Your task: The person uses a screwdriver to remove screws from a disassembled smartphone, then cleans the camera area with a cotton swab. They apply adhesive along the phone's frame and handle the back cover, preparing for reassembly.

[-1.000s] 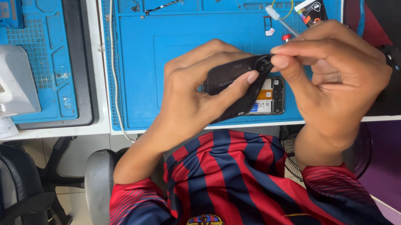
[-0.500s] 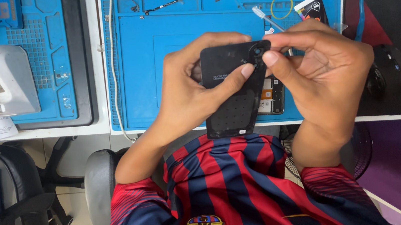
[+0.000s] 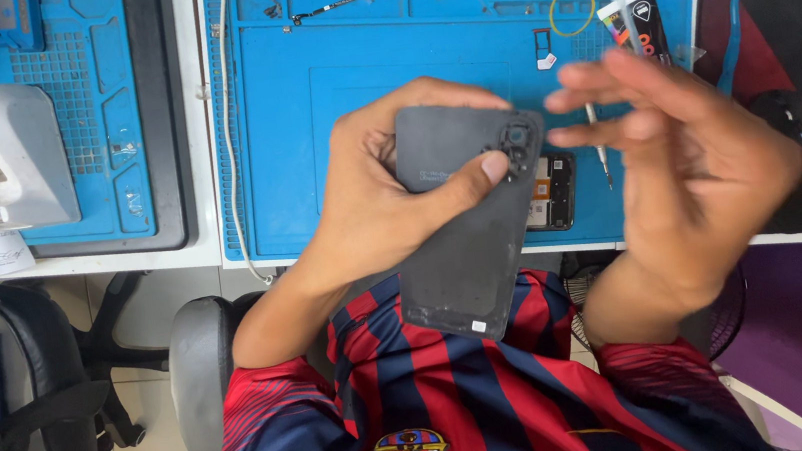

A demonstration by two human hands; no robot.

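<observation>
dark grey phone back cover point(image 3: 468, 238) sits at centre frame, tilted, camera cutout toward the upper right, lower end over the striped shirt point(image 3: 462, 410). left hand point(image 3: 388, 197) grasps its upper part, thumb pressed beside the cutout. right hand point(image 3: 686, 163), right of centre, is blurred, fingers spread and released, holding nothing, apart from the cover. behind the cover, an opened phone body point(image 3: 553, 193) lies on the blue work mat point(image 3: 308, 115). a metal tool point(image 3: 598, 143) rests just right of it. white tape dispenser point(image 3: 0, 150) at upper left.
</observation>
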